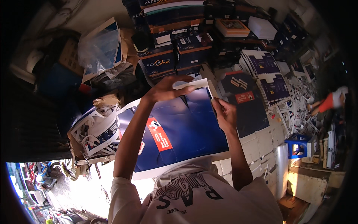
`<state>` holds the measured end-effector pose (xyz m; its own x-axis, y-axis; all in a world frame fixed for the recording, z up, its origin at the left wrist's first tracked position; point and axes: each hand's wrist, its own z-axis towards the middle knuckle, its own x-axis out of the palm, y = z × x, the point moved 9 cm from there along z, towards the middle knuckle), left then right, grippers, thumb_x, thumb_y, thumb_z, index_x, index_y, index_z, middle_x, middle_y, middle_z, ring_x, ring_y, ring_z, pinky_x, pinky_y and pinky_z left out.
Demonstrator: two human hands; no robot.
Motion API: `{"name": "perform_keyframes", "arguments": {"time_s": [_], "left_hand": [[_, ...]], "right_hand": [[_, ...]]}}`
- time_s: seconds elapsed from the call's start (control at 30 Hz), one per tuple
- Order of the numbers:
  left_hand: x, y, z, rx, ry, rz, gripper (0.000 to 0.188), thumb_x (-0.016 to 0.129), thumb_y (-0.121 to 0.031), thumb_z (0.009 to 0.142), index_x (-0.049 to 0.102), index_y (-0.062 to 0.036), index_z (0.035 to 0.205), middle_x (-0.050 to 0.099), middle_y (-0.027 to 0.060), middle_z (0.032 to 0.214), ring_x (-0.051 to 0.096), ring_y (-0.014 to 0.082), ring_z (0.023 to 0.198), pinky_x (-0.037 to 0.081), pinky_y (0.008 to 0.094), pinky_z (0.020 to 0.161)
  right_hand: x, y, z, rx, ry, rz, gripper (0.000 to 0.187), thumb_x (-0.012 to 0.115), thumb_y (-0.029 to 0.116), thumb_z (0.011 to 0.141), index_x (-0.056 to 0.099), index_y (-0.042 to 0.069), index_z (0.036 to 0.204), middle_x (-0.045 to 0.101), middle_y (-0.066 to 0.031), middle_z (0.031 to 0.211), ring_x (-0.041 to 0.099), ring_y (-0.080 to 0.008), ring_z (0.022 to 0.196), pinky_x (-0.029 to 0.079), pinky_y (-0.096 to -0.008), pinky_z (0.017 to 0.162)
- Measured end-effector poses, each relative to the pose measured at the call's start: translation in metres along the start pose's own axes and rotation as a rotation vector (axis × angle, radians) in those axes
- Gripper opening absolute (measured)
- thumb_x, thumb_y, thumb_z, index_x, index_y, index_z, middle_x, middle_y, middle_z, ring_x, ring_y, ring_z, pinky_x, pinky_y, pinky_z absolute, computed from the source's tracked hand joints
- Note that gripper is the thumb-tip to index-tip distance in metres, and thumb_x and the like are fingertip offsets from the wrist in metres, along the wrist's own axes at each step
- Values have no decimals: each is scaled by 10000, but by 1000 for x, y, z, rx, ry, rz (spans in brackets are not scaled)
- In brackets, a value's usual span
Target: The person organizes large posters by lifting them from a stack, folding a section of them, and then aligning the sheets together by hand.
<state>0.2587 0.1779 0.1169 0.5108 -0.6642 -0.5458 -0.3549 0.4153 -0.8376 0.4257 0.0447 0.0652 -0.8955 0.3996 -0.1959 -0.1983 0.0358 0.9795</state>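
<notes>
A large glossy dark-blue printed cardboard sheet (190, 130) with white margins, an orange-red panel and die-cut slits lies across in front of my body. My left hand (166, 89) reaches over its far edge, its thumb and fingers curled round the white margin strip (201, 84). That strip is bent up at the far right corner. On the right edge, my right hand (226, 115) pinches the sheet between thumb and fingers. Part of the left side of the sheet is hidden behind my left forearm.
A carton (80, 147) full of white paper offcuts stands at left. Dark-blue cartons (156, 61) are stacked ahead. Printed sheets (266, 72) lie in piles at right, near heaped scraps (298, 100) and a blue plastic stool (298, 145). Another person's arm (319, 106) shows far right.
</notes>
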Motion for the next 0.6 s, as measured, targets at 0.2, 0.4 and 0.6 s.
{"name": "perform_keyframes", "arguments": {"time_s": [0.2, 0.4, 0.6], "left_hand": [[38, -17, 28, -295, 433, 157, 952, 444, -836, 798, 601, -30, 1279, 637, 205, 1145, 594, 330, 1124, 457, 406, 955], [55, -37, 19, -285, 384, 99, 1016, 444, -872, 756, 561, -45, 1334, 566, 232, 1235, 529, 353, 1219, 427, 423, 1004], [62, -24, 21, -223, 246, 90, 819, 504, -763, 834, 669, -40, 1182, 664, 204, 924, 628, 301, 1001, 463, 402, 886]], "right_hand": [[2, 15, -1, -91, 78, 1, 172, 577, 143, 976, 640, -11, 1024, 639, -24, 789, 573, -70, 703, 440, -224, 643], [-12, 9, 7, -252, 34, -28, 146, 599, -15, 897, 633, -14, 1039, 695, -92, 862, 680, -136, 810, 504, -261, 712], [-47, 16, -9, -150, -216, -420, 120, 640, 1, 860, 662, -11, 978, 693, -106, 752, 686, -181, 658, 501, -278, 602]]}}
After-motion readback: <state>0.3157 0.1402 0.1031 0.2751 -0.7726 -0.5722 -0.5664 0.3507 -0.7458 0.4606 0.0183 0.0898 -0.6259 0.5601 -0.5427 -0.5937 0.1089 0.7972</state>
